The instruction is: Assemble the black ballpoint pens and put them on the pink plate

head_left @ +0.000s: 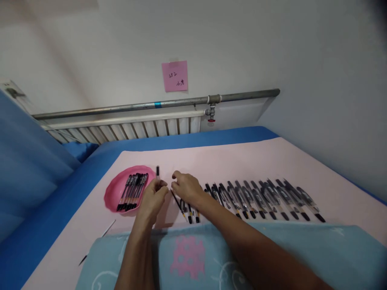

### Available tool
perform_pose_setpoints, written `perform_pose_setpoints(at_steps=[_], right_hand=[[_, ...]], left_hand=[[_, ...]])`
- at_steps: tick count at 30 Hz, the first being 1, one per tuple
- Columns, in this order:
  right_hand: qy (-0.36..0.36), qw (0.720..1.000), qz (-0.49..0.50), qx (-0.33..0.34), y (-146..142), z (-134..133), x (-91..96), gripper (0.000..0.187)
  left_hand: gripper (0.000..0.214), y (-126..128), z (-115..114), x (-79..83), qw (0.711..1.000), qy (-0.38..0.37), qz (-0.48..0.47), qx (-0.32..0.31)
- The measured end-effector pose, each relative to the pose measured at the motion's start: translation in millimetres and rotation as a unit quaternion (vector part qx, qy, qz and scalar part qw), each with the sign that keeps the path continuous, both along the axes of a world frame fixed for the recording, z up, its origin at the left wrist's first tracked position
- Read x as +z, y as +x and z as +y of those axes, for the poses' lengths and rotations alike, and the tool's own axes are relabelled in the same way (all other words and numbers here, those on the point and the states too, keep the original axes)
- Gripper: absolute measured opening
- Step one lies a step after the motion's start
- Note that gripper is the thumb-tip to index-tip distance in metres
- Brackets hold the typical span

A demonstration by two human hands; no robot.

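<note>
My left hand (154,195) is closed around a pen (157,171), whose black end stands up above the fingers. The rest of that pen is hidden by the hand. Just to the right, my right hand (186,187) hovers with its fingers curled and a gap between the fingertips; I see nothing in them. Beneath it lie several pen parts, among them a thin dark refill (178,204). A pink scalloped dish (110,191) on the left holds a bundle of black-capped pens (133,191). Rightward stretches a long row of clear pens with black caps (260,199).
A pale pink sheet (236,161) covers the blue-edged surface. One loose thin white rod (108,228) and a dark tip (82,259) lie at the front left. A light blue patterned cloth (217,257) covers the near edge. Behind are a radiator (145,128) and pipe (127,107).
</note>
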State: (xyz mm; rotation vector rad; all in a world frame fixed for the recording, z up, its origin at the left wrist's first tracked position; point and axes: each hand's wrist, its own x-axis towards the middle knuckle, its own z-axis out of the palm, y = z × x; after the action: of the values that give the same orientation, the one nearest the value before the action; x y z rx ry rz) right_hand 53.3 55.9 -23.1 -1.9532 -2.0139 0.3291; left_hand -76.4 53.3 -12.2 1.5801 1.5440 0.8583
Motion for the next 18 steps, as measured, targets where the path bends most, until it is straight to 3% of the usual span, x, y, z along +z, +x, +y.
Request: perform_pose_setpoints(at_steps=[6,11,18], right_hand=[[0.009,0.999,0.032,-0.033,16.3,8.3,-2.7,0.029],[0.019,0.998,0.051,-0.030,18.9,8.2,-4.7,0.026],[0.013,0.994,0.103,-0.034,24.0,7.9,-1.4,0.026]], left_hand=[[0.023,12.8,2.1,-14.3,0.973,-0.021,0.222,-0.064],[0.019,16.8,5.4,-24.8,0.959,-0.044,0.270,-0.071],[0.012,8.7,8.4,-19.5,0.964,-0.027,0.260,-0.046]])
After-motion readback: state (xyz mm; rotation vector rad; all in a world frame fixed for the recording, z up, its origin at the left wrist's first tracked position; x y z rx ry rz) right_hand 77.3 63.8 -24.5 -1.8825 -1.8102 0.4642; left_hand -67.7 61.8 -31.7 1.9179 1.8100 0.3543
